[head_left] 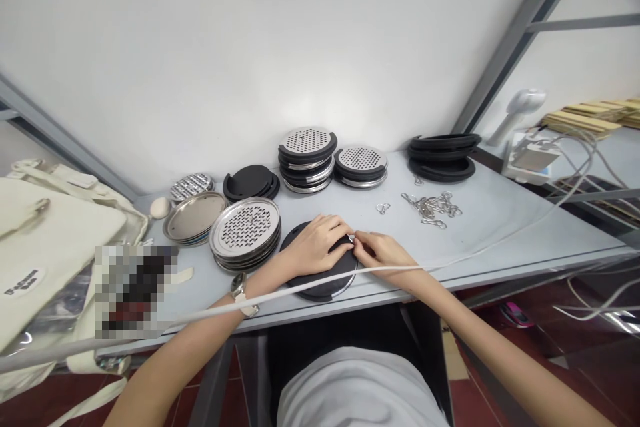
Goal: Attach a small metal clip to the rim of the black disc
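Note:
My left hand (315,245) lies over a round black disc with a steel rim (320,279), its fingers pressing on the disc's top. My right hand (380,251) meets it at the disc's far right edge, with a tiny shiny metal piece (351,238) showing between the fingertips of both hands. Most of that piece is hidden. Just left of the disc stands a stack of perforated steel discs (246,230). A loose metal hook (383,208) and a tangle of similar hooks (430,208) lie beyond my right hand.
More stacks of perforated discs (307,153) and black rings (443,150) line the wall side of the grey table (500,233). A white cable (300,290) crosses above my forearms. A canvas bag (50,227) lies at the left; a blurred patch covers something beside it.

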Tool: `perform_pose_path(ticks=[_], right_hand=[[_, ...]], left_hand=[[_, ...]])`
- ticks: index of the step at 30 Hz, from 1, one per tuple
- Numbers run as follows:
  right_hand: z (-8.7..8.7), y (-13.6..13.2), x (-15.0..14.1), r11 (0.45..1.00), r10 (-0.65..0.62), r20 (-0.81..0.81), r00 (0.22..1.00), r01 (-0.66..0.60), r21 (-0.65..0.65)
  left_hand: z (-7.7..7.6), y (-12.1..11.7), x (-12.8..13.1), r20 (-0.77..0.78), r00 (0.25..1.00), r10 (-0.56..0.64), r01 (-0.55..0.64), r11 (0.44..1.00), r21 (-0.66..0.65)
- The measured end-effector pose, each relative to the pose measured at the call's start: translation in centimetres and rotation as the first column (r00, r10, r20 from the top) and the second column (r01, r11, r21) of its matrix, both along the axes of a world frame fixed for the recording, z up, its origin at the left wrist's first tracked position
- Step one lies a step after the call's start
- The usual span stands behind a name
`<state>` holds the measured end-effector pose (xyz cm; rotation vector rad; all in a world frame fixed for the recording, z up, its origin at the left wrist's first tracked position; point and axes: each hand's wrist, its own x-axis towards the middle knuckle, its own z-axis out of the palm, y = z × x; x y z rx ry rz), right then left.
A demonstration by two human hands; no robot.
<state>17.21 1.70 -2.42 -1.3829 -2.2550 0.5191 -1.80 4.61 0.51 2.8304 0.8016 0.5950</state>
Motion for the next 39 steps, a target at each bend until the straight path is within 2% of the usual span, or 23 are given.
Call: perform_pose_path(ticks=[5,11,17,20,28,39], right_hand=[[-0.08,0.0,-0.02,1.0,0.021,-0.016,1.0,-0.021,0.013],[-0.01,-0.12,-0.02,1.0,-0.02,-0.012,1.0,0.02,-0.007],[-0.31,0.09,0.02,1.0,0.005,-0.026,1.0,-0.005,0.005],[-0.33,0.14,0.11,1.0,0.022,-0.017,1.0,-0.022,0.003],[-0.24,0.11,0.1,1.0,0.009,0.01,1.0,-0.009,-0.006],[-0.19,-0.01,0.08,1.0,-0.001,0.0,1.0,0.001,0.0]], left_hand=[[-0.04,0.12,0.06,0.029,1.0,-0.003,0.003,1.0,-0.013],[-0.11,-0.05,0.07,0.138,0.99,0.039,-0.027,0.995,-0.093],[0.26,-0.31,0.08,0.157,0.987,-0.029,0.055,0.985,-0.164],[0.43,-0.39,0.07,0.152,0.988,-0.031,0.059,0.981,-0.184],[0.59,-0.44,0.1,0.122,0.992,-0.016,0.033,0.989,-0.141],[0.82,-0.44,0.23,0.121,0.99,-0.079,0.094,0.987,-0.128]])
